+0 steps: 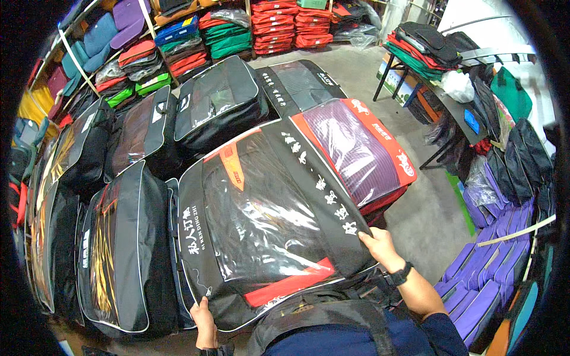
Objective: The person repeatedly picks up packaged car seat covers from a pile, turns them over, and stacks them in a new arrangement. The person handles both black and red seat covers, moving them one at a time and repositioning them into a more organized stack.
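Observation:
In front of me lies a large black storage bag point(222, 213) with a clear plastic window point(267, 209) and white piping. White writing runs along both sides of it. My left hand point(205, 322) grips its near left corner, thumb on top. With my right hand point(383, 249) I hold the near right corner; a dark watch is on that wrist. Under the plastic, an orange tag point(234, 167) and a red strip point(289, 282) show. What the bag rests on is hidden. A red bag with a purple ribbed filling point(352, 147) sits just past its right side.
Several filled black bags point(156, 249) stand close together to the left, with another black bag point(218, 102) beyond. Stacked red cases point(272, 26) line the back. At right are a cluttered table point(445, 95) and piled purple cases point(481, 267). Concrete floor point(414, 222) shows between.

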The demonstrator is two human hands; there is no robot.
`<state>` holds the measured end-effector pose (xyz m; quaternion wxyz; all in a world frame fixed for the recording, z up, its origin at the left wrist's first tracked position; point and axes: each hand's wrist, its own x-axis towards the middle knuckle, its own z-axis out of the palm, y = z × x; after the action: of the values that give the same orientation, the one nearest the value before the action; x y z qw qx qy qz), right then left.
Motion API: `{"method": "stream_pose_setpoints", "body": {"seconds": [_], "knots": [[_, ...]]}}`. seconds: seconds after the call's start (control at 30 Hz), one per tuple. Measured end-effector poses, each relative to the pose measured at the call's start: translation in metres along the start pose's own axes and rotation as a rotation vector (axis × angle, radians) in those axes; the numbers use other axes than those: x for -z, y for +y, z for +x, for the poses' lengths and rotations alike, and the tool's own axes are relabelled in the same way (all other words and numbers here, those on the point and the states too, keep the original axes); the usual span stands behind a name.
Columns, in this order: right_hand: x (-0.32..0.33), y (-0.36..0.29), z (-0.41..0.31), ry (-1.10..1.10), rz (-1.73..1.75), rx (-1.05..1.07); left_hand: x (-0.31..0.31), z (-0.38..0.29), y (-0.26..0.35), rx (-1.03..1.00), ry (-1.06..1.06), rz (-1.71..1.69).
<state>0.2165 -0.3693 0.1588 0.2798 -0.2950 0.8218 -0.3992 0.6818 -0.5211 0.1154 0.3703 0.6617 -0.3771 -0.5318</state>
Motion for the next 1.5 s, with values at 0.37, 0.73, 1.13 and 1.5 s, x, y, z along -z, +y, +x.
{"method": "stream_pose_setpoints", "body": {"seconds": [0.37,0.73,1.13,1.5], "knots": [[0.213,0.039,0.054,0.570,-0.083,0.298,-0.254,-0.016,0.025,-0.625,-0.053,0.448],[0.291,0.268,0.202,0.329,-0.033,-0.220,-0.417,0.010,-0.025,-0.386,-0.466,0.486],[0.268,0.305,0.140,0.491,-0.300,-0.138,-0.286,0.021,-0.121,-0.367,-0.610,0.495],[0.024,0.220,-0.046,-0.372,0.136,-0.688,-0.033,0.097,-0.192,0.326,0.386,1.037]]}}
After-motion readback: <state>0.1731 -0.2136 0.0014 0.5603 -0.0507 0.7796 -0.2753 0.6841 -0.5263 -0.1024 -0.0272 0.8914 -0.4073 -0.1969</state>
